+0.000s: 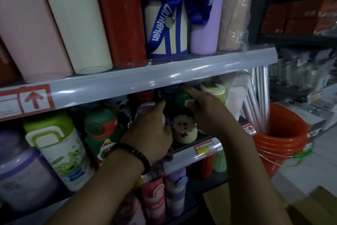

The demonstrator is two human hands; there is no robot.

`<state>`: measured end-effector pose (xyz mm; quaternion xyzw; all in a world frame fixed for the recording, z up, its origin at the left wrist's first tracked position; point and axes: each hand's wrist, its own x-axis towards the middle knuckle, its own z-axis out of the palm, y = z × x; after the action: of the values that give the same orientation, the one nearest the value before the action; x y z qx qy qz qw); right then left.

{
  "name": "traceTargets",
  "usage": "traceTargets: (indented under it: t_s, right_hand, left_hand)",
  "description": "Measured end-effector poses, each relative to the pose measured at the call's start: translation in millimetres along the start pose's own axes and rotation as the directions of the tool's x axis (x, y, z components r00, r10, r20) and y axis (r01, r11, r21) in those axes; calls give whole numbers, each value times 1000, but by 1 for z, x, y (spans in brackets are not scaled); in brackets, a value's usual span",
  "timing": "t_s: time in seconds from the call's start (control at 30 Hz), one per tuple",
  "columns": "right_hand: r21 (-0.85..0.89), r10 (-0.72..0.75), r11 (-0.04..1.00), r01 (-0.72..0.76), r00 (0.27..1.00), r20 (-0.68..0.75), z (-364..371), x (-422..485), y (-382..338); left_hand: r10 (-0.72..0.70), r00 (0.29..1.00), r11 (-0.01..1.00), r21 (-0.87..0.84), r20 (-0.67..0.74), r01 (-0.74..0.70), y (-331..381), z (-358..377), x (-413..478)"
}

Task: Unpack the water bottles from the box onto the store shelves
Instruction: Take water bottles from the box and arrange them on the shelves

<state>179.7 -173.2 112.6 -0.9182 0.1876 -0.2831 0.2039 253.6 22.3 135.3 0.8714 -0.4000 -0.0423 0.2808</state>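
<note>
Both my hands reach into the middle shelf (pixel 186 153). My left hand (pixel 151 133), a dark bead bracelet on its wrist, grips a purple-lidded bottle (pixel 145 107) standing on that shelf. My right hand (pixel 204 109) curls over the top of a dark green bottle (pixel 182 95) tucked under the upper shelf rail (pixel 164 77). Between the hands sits a small cream bottle with a flower-face charm (pixel 185 130). The box (pixel 310 204) shows only as a tan corner at the lower right.
The top shelf holds tall pink, cream, red and lilac bottles plus a blue-strapped Ultraman bottle (pixel 166 29). A white-and-green cartoon bottle (pixel 60 150) and a green bottle (pixel 100 126) stand left of my hands. An orange bucket (pixel 280 142) stands at the right. More bottles fill the lower shelf.
</note>
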Motion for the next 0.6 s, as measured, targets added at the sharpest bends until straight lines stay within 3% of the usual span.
traceTargets:
  t_s: [0.1, 0.27, 0.43, 0.6]
  right_hand:
    - [-5, -31, 999, 31, 999, 11, 0, 0, 0]
    - [-6, -74, 997, 74, 997, -12, -2, -4, -2]
    - [-10, -81, 997, 80, 992, -98, 6, -5, -1]
    - [-61, -100, 994, 93, 988, -122, 9, -6, -4]
  left_hand:
    - [-16, 1000, 999, 34, 12, 15, -3, 0, 1]
    - [72, 992, 987, 152, -102, -56, 2, -6, 2]
    - [-46, 992, 972, 223, -117, 71, -4, -12, 7]
    - [-51, 992, 964, 255, -112, 78, -9, -11, 12]
